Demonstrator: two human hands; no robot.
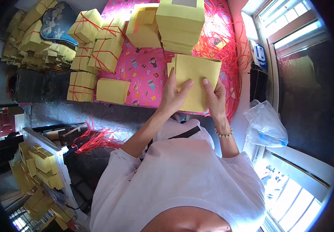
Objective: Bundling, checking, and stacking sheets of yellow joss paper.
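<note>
Between my two hands is a stack of yellow paper point(198, 69), over the near edge of a pink printed cloth point(140, 65). My left hand point(174, 92) grips its left side, thumb lying on the top face and fingers mostly hidden. On the right side my right hand point(215, 96) holds it the same way, its thumb pointing up the sheet; a beaded bracelet point(224, 133) circles that wrist. A few sheets jut out beyond the stack's upper left corner. Just past it rises a tall pile of yellow paper point(180, 27).
Yellow bundles tied with red string point(107, 56) line the table's left side, near a loose yellow stack point(112, 91). Red plastic strands point(213, 34) spread over the far right; more red strands point(95, 137) hang lower left. A clear plastic bag point(266, 121) hangs at right.
</note>
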